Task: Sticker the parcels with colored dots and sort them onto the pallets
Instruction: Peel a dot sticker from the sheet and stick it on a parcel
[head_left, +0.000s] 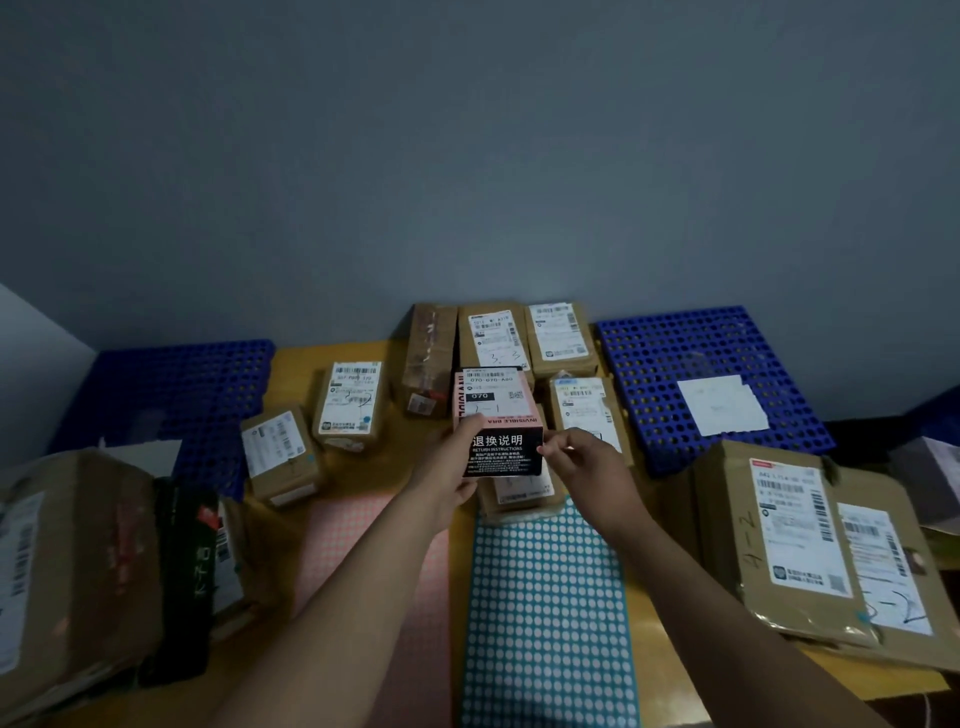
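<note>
Head view: both bare forearms reach up from the bottom edge, the left from about 7 o'clock and the right from about 5 o'clock, and meet just below the middle of the frame. The left hand grips the pink-and-black box on its 9 o'clock side, thumb on top by the shipping label and fingers curled beneath. The box is held clear above the wooden table, its black printed face toward the camera. The right hand has thumb and forefinger pinched together at the box's 3 o'clock edge; I cannot tell whether they hold the box itself or something small.

Below the hands, at 6 o'clock, lie a teal dot sheet and, at 7 o'clock, a pink dot sheet. Brown parcels stand beyond the box at 12 o'clock. One blue pallet sits at 2 o'clock, another, the left pallet, at 10 o'clock.
</note>
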